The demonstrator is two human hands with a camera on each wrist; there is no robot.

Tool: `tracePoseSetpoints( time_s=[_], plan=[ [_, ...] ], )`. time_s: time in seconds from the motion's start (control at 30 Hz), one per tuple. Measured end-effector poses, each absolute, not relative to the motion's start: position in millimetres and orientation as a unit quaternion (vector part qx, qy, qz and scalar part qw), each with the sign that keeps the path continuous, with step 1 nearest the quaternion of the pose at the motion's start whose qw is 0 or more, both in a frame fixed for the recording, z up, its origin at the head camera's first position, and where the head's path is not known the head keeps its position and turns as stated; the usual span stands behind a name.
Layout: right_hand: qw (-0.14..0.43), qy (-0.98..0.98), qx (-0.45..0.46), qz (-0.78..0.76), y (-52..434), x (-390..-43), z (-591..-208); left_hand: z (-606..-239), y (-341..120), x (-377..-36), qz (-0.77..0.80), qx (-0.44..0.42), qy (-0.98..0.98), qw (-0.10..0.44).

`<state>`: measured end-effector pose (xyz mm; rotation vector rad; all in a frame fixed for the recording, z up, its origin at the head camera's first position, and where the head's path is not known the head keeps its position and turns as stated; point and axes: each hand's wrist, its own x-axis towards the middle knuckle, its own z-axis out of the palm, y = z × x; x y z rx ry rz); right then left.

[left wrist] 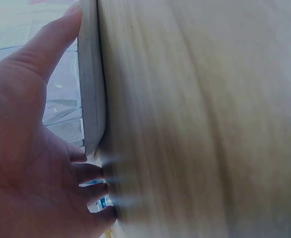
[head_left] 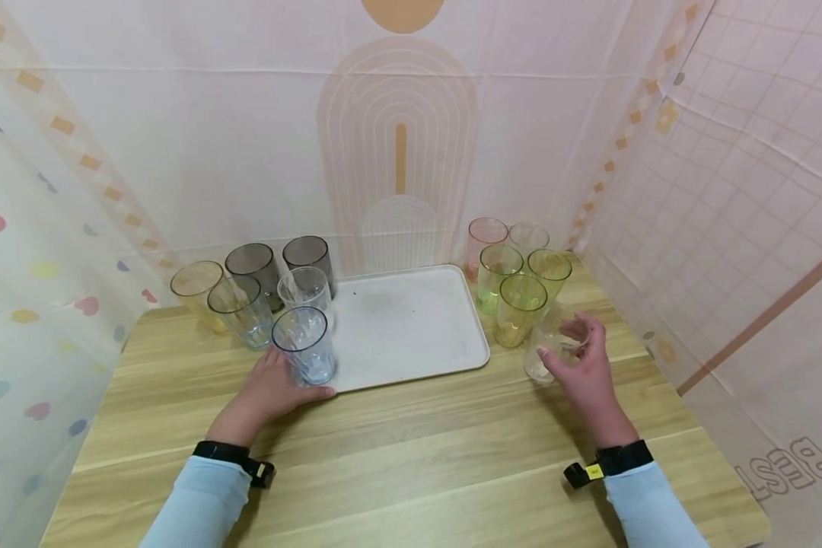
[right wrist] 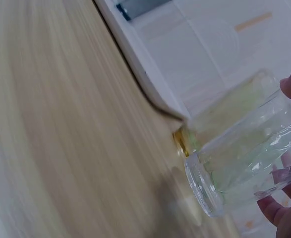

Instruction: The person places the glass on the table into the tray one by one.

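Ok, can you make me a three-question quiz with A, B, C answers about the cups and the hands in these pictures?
1. Where is the white tray?
A. Between the two groups of cups
B. On top of the cups
C. Off the table

2. What colour is the cup nearest the left hand?
A. Red
B. Clear bluish
C. Black

3. What is the right hand doing?
A. Lying flat on the tray
B. Hanging off the table
C. Holding a clear cup

Answers:
1 A: the tray lies on the wooden table with cups to its left and right.
2 B: the bluish cup by that hand is see-through with a blue tint.
3 C: its fingers curl round the clear cup, seen in the head and right wrist views.
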<state>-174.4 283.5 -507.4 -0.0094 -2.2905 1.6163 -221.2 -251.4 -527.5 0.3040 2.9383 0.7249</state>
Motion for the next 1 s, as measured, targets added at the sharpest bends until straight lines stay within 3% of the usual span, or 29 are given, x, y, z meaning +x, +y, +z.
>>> tracePoseSetpoints(
  time_s=[0.47, 1.0],
  plan=[
    [0.125, -0.791, 0.091, 0.591, 215.2, -184.3, -494.6, -527.0, -251.9, -220.7, 0.242, 0.094, 0.964, 0.059],
    [0.053, -0.786, 0.187, 0.586, 115.8, -257.9, -495.4, -524.9, -251.5, -220.8, 0.226, 0.086, 0.967, 0.075]
  ],
)
